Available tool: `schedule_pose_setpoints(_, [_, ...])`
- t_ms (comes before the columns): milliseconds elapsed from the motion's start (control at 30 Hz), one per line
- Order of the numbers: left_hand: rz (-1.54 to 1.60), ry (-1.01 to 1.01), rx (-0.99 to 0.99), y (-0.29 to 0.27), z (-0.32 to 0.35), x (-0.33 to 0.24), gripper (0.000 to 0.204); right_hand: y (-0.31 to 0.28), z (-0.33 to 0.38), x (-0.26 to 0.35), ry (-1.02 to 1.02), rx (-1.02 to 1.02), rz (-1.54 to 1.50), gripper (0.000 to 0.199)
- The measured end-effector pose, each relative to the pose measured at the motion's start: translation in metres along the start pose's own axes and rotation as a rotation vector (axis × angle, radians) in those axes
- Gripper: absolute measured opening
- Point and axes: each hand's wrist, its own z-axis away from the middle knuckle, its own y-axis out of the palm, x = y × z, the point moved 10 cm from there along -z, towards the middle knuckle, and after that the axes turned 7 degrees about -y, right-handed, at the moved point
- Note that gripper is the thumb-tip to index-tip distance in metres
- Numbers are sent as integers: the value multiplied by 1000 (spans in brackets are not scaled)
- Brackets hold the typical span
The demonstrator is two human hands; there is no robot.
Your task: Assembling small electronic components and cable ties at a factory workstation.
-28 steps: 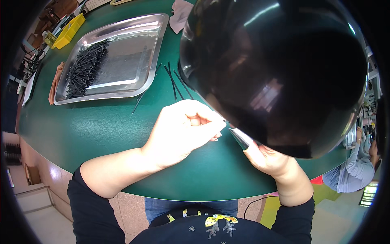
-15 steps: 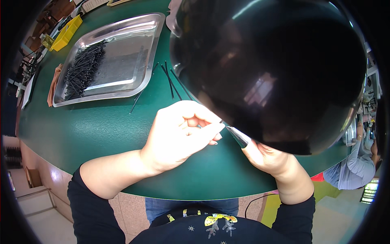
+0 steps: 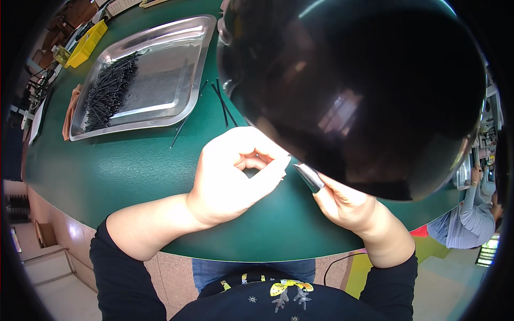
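Black glossy dome [image 3: 348, 80] is cut off up top; anything at left hand [image 3: 227, 174] fingertips, too small to tell.

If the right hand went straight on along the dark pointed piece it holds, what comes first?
Probably the fingertips of the left hand: the pointed piece in the right hand aims toward them, though depth is unclear.

No readable text (apparently).
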Motion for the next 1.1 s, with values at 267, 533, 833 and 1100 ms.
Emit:
schedule_pose_setpoints(267, [130,67,28,1,0,-2,12,15,7,-19,207,65,-219,32])
schedule_pose_setpoints(533, [288,-206,39,4,1,16,10,10,7,-18,145,31,-221,30])
schedule_pose_setpoints(833, [375,-272,108,7,1,20,12,5,12,-20,104,70,-180,29])
schedule_pose_setpoints(1100, [334,-302,81,6,0,19,13,-11,-1,-24,82,-175,-126,13])
